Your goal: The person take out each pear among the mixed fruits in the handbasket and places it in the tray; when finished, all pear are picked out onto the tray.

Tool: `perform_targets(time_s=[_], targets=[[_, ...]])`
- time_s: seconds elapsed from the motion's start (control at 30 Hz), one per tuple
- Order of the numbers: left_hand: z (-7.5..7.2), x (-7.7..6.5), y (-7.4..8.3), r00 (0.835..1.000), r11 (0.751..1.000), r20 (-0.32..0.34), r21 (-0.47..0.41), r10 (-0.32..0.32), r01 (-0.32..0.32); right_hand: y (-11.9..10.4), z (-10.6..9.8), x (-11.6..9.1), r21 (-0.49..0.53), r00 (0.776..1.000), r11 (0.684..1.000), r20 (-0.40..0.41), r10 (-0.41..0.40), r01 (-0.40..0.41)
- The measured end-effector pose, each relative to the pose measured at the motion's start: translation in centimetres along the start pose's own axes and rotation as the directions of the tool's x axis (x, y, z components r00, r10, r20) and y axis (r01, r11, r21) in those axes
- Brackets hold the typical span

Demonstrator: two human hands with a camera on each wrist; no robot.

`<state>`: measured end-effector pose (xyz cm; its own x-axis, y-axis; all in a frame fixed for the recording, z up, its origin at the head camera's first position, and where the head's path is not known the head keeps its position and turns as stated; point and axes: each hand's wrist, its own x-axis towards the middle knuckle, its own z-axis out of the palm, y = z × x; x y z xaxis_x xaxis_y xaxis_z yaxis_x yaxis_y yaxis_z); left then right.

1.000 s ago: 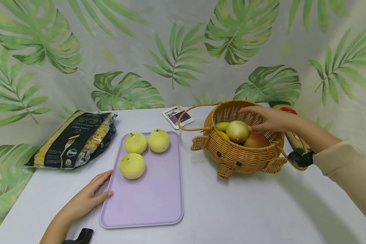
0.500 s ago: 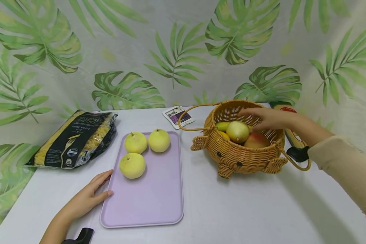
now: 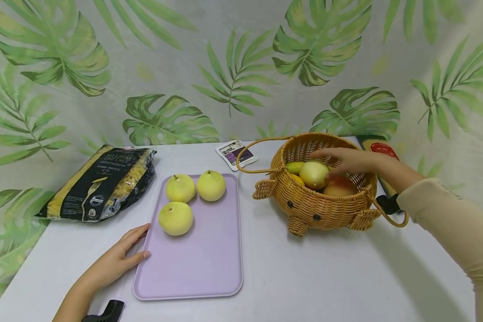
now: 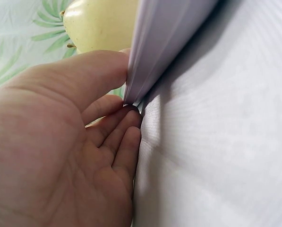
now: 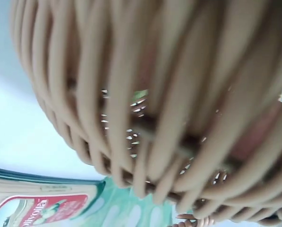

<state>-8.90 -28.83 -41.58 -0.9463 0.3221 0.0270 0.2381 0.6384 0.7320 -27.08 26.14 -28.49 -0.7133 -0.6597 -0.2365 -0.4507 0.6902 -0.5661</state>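
Observation:
A wicker basket (image 3: pixel 306 203) with a pig-like face holds a pale yellow pear (image 3: pixel 314 174), a reddish round fruit (image 3: pixel 341 186) and a yellow-green long fruit (image 3: pixel 294 167). Over its right side reaches my right hand (image 3: pixel 352 161); the thumb touches the pear's right side, while the extended index finger lies above and behind it. The other fingertips are hidden. My left hand (image 3: pixel 114 257) rests relaxed at the left edge of a lilac tray (image 3: pixel 201 264); the left wrist view shows thumb and fingertips against its rim (image 4: pixel 143 56). Several similar pears (image 3: pixel 175 219) sit on the tray.
A black penne pasta bag (image 3: pixel 100 183) lies at the back left. A white and purple packet (image 3: pixel 236 154) is behind the tray. A green and red package (image 5: pixel 41 205) stands behind the basket's right side. The basket's looped handle (image 3: pixel 245 156) sticks out leftward.
My right hand has shifted slightly left and lower over the pear, its thumb now overlapping the pear's edge. The left hand, the tray and the fruit stay in place.

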Motion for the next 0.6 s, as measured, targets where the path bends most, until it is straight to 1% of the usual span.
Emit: perform_targets(time_s=[0.13,0.4,0.6], targets=[[0.0,0.0,0.1,1.000,1.000,-0.003,-0.012,0.009,-0.009,0.3,0.2,0.2,0.016,1.000,1.000,0.008,0.000,0.000],[0.0,0.0,0.1,1.000,1.000,0.001,0.004,-0.005,0.005,1.0,0.6,0.7,0.093,0.999,0.995,0.028,0.030,-0.033],[0.0,0.0,0.1,1.000,1.000,-0.004,0.009,0.002,-0.002,1.2,0.8,1.0,0.115,0.997,0.992,0.067,0.046,-0.053]])
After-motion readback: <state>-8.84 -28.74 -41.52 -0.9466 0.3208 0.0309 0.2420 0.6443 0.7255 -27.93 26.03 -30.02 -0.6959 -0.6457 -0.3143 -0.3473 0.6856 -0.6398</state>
